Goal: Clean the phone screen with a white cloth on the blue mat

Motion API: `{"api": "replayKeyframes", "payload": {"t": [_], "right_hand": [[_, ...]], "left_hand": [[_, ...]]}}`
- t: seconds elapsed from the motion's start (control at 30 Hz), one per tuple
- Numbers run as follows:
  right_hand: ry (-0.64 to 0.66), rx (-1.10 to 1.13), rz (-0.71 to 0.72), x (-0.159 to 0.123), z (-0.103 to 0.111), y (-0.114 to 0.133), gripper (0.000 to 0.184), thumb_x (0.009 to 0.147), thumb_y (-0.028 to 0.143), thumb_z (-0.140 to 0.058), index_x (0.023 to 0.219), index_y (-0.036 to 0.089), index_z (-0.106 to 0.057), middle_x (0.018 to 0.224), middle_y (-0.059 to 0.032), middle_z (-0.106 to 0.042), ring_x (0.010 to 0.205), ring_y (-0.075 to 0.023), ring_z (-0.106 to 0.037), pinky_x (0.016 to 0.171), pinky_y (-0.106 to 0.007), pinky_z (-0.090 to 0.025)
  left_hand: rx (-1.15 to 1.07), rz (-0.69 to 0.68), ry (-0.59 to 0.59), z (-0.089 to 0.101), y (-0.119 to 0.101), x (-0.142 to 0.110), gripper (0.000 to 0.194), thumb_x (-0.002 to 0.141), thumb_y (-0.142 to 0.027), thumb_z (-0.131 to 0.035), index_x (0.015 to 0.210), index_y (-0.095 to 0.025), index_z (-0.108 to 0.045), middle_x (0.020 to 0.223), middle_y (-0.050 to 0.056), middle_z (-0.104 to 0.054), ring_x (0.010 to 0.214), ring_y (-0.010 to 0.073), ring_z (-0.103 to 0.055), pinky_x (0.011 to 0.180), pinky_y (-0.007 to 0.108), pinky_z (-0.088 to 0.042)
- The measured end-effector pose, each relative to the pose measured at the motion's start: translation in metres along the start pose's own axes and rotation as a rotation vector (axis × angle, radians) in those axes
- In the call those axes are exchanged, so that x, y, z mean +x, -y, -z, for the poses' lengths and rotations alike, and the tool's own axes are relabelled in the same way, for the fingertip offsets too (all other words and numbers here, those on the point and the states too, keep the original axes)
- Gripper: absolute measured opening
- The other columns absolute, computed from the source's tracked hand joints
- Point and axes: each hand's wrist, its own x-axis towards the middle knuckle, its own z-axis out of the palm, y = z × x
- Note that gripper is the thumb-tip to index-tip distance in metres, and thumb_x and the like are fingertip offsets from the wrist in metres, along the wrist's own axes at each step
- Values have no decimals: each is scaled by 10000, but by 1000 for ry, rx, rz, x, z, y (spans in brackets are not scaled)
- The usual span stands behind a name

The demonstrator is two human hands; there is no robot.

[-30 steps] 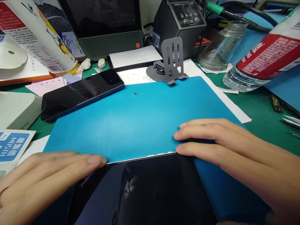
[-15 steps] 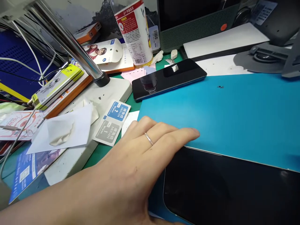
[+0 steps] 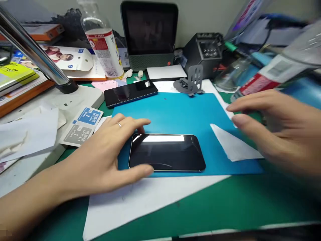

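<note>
A black phone (image 3: pixel 167 152) lies screen up on the near part of a blue mat (image 3: pixel 180 110). My left hand (image 3: pixel 110 150), with a ring on one finger, clasps the phone's left end: the thumb is on its near edge and the fingers curl over its far edge. My right hand (image 3: pixel 276 130) is blurred and hovers over the mat's right side with its fingers stretched out and nothing in them. Just below its fingertips a white piece of paper (image 3: pixel 233 147) lies on the mat.
A second dark phone (image 3: pixel 130 93) lies at the mat's far left corner. Behind stand a bottle (image 3: pixel 104 53), a small screen (image 3: pixel 149 33), a grey station (image 3: pixel 205 50) and a phone stand (image 3: pixel 194 80). Wipe packets (image 3: pixel 81 125) lie left. A white sheet (image 3: pixel 140 201) lies in front.
The view has pulled back and swung right, so the whole phone shows. My left hand has closed round its left end. My right hand is back in view, lifted off the phone.
</note>
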Motion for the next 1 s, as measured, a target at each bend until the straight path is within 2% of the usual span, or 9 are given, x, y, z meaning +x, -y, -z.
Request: {"api": "replayKeyframes", "payload": {"t": [0.07, 0.17, 0.33, 0.47, 0.6, 0.73, 0.8, 0.9, 1.0], "right_hand": [[60, 4, 32, -3, 14, 12, 216, 972, 418, -532, 927, 250, -659, 948, -46, -705, 847, -195, -642, 787, -361, -467], [183, 2, -47, -24, 29, 8, 212, 947, 452, -579, 924, 261, -669, 949, -48, -708, 809, -201, -639, 697, -344, -468], [349, -26, -68, -47, 27, 0, 307, 918, 541, -586, 944, 261, -709, 1004, -74, -695, 874, -245, -654, 781, -391, -498], [385, -6, -65, -42, 20, 5, 369, 936, 543, -510, 810, 247, -692, 912, -68, -684, 803, -240, -651, 729, -394, -504], [324, -48, -56, -29, 34, 13, 321, 927, 501, -521, 829, 246, -690, 899, -65, -694, 809, -244, -650, 715, -389, -490], [181, -93, -59, -10, 55, 41, 257, 918, 446, -557, 850, 242, -697, 936, -61, -707, 790, -227, -641, 671, -362, -469], [102, -76, -29, -1, 55, 64, 241, 929, 422, -556, 853, 239, -695, 935, -57, -704, 787, -218, -635, 664, -352, -467], [99, 7, 86, 11, 37, 100, 231, 951, 390, -533, 883, 249, -702, 961, -55, -703, 869, -226, -646, 747, -357, -486], [237, 80, 151, 22, 5, 129, 253, 958, 381, -513, 884, 248, -715, 984, -67, -687, 908, -231, -644, 778, -356, -494]], "left_hand": [[-16, 4, -11, 2, -1, 2, 552, 918, -532, -538, 1389, -254, -467, 1209, 73, -644, 1100, 313, -547, 932, 451, -446], [-69, 21, -48, 5, 0, 3, 413, 999, -399, -340, 1330, -224, -512, 1195, 60, -654, 1084, 279, -544, 954, 445, -416], [-147, 56, -150, 7, 3, 4, 407, 983, -305, -283, 1255, -169, -554, 1126, 63, -657, 1045, 253, -547, 961, 431, -415], [-164, 59, -197, 7, 5, 5, 402, 975, -281, -274, 1216, -154, -569, 1086, 71, -662, 1052, 253, -546, 952, 431, -428], [-177, 51, -239, 8, 7, 5, 390, 973, -274, -271, 1177, -156, -581, 1116, 79, -669, 1064, 249, -549, 973, 431, -432], [-191, 61, -272, 10, 9, 6, 384, 971, -265, -263, 1159, -167, -583, 1146, 82, -677, 1054, 247, -557, 954, 428, -445], [-202, 74, -284, 11, 10, 7, 381, 966, -258, -266, 1159, -167, -583, 1124, 82, -683, 1035, 246, -565, 932, 417, -455], [-209, 81, -293, 12, 11, 7, 363, 956, -246, -277, 1122, -172, -591, 1118, 76, -685, 1019, 245, -570, 922, 406, -460], [-215, 82, -302, 11, 14, 8, 342, 949, -238, -285, 1072, -184, -600, 1126, 68, -687, 1024, 246, -574, 932, 399, -462]]}}
